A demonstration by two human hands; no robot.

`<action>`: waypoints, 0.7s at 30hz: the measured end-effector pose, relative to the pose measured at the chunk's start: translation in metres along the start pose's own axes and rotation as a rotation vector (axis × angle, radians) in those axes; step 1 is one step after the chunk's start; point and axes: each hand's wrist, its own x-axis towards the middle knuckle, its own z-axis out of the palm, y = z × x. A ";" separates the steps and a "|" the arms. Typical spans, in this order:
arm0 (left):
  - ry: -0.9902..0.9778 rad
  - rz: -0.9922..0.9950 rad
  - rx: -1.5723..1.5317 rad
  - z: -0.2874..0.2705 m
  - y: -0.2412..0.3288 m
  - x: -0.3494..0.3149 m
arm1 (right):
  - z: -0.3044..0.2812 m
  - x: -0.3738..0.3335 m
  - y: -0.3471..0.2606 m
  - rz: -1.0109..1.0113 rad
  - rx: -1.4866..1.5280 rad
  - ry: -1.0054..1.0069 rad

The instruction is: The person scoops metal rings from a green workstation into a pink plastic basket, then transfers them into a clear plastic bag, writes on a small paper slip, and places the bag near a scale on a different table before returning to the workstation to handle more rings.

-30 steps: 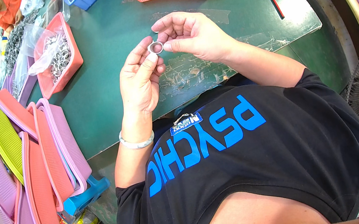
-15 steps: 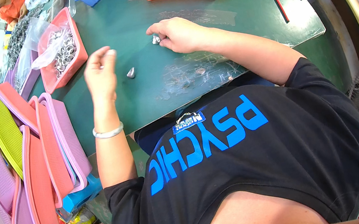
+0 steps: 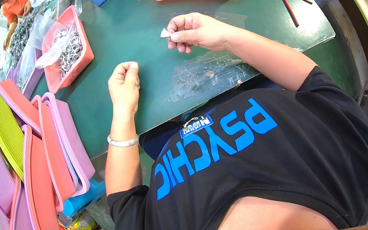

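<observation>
Head view: your right hand [image 3: 195, 32], grip pinching a pale piece [image 3: 165, 33] above the counter [image 3: 128, 23]; piece projects left from fingertips, long axis unclear. Your left hand [image 3: 124, 88]: lower left, farther from it, fingers curled on a mostly hidden silver piece [image 3: 138, 82].

The flat, dark green tabletop [image 3: 129, 26] has pale, irregular scuffs; the metal pliers [image 3: 290, 10] have red handles. Perforated plastic baskets [image 3: 39, 189] show lilac, coral and lime. The black cloth shirt [image 3: 273, 173] bears blue lettering. The small, flared piece [image 3: 164, 33] seems silvery white.
</observation>
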 end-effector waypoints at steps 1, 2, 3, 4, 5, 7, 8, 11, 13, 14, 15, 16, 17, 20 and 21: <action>-0.075 -0.047 -0.317 0.004 0.010 -0.003 | 0.001 -0.004 -0.003 -0.020 0.061 -0.025; -0.116 -0.093 -0.480 0.008 0.017 -0.006 | 0.001 -0.008 -0.005 -0.041 0.122 -0.050; -0.157 -0.138 -0.642 0.012 0.023 -0.007 | 0.002 -0.011 -0.005 -0.091 0.122 -0.078; -0.198 -0.184 -0.805 0.016 0.026 -0.009 | 0.003 -0.014 -0.006 -0.142 0.123 -0.107; -0.269 -0.219 -0.867 0.019 0.027 -0.011 | 0.004 -0.017 -0.007 -0.192 0.122 -0.136; -0.306 -0.276 -0.885 0.033 0.039 -0.022 | 0.005 -0.023 -0.010 -0.249 0.040 -0.140; -0.312 -0.294 -0.866 0.039 0.044 -0.027 | 0.005 -0.025 -0.011 -0.276 -0.001 -0.143; -0.388 -0.190 -0.747 0.046 0.048 -0.036 | 0.007 -0.029 -0.009 -0.406 -0.196 -0.093; -0.344 -0.117 -0.610 0.053 0.055 -0.042 | 0.009 -0.031 -0.008 -0.471 -0.313 -0.056; -0.311 -0.064 -0.520 0.056 0.056 -0.044 | 0.011 -0.034 -0.011 -0.480 -0.359 -0.039; -0.275 -0.011 -0.431 0.059 0.057 -0.045 | 0.014 -0.035 -0.014 -0.489 -0.403 -0.026; -0.239 0.042 -0.341 0.061 0.058 -0.047 | 0.017 -0.037 -0.018 -0.537 -0.516 -0.009; -0.209 0.073 -0.270 0.065 0.060 -0.048 | 0.019 -0.038 -0.021 -0.585 -0.628 0.010; -0.190 0.071 -0.247 0.067 0.056 -0.045 | 0.023 -0.042 -0.024 -0.600 -0.738 0.061; -0.210 0.029 -0.309 0.067 0.056 -0.045 | 0.026 -0.045 -0.028 -0.531 -0.676 0.074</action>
